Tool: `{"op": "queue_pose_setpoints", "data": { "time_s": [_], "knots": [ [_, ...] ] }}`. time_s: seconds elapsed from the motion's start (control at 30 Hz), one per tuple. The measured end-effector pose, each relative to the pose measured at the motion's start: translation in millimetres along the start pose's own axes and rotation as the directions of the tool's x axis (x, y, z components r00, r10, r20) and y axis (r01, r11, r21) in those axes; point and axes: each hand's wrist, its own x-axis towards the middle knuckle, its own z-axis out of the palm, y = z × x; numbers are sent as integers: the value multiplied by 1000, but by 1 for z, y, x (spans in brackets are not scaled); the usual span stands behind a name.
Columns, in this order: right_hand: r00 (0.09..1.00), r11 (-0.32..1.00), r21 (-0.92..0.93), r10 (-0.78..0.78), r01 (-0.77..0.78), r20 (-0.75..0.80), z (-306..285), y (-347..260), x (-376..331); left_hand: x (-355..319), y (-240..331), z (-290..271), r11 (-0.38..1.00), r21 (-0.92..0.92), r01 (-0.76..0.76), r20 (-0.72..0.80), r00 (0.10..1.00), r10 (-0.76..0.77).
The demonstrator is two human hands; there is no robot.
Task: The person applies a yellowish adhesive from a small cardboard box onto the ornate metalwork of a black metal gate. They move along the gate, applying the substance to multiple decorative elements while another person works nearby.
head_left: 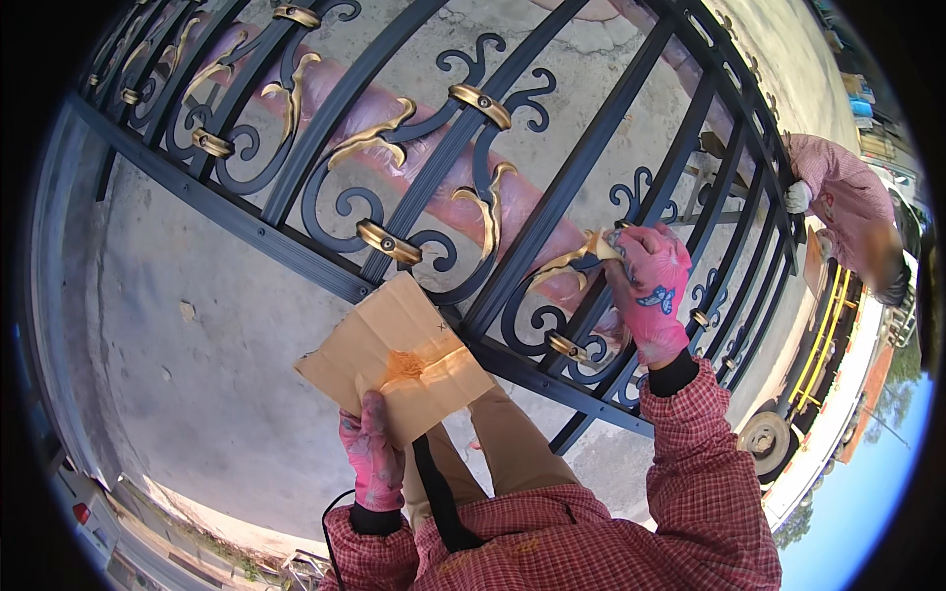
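My left hand [372, 455], in a pink glove, holds a piece of brown cardboard [394, 360] with an orange-gold paint smear at its middle. My right hand [650, 286], also pink-gloved, pinches a small yellowish pad [603, 244] against a gold leaf ornament [564, 264] on a dark metal gate [414, 236]. The gate has slanted bars, curled scrolls and gold collars and leaves.
Another person in a pink checked sleeve and white glove [798, 197] holds the gate's far edge at the right. Concrete ground [197, 374] lies beneath the gate. A wheeled yellow-railed trailer [818, 364] stands at the right; a white car [84, 507] is at the lower left.
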Motion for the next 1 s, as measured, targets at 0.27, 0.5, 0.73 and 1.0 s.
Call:
{"op": "queue_pose_setpoints", "data": {
  "time_s": [0.27, 0.5, 0.73, 1.0],
  "knots": [
    [982, 987, -52, -142, 149, 125, 0, 19, 31, 0, 0, 8, 999, 19, -29, 27, 999, 28],
    [992, 982, 147, 124, -120, -16, -38, 53, 24, -4, 5, 23, 998, 50, -32, 61, 998, 29],
    [968, 974, 13, -227, 227, 109, -33, 73, 28, -4, -10, 32, 997, 78, -22, 81, 997, 16],
    [955, 969, -35, -235, 245, 178, -29, 93, 6, -5, -9, 37, 996, 90, -5, 53, 999, 0]
  ]
}}
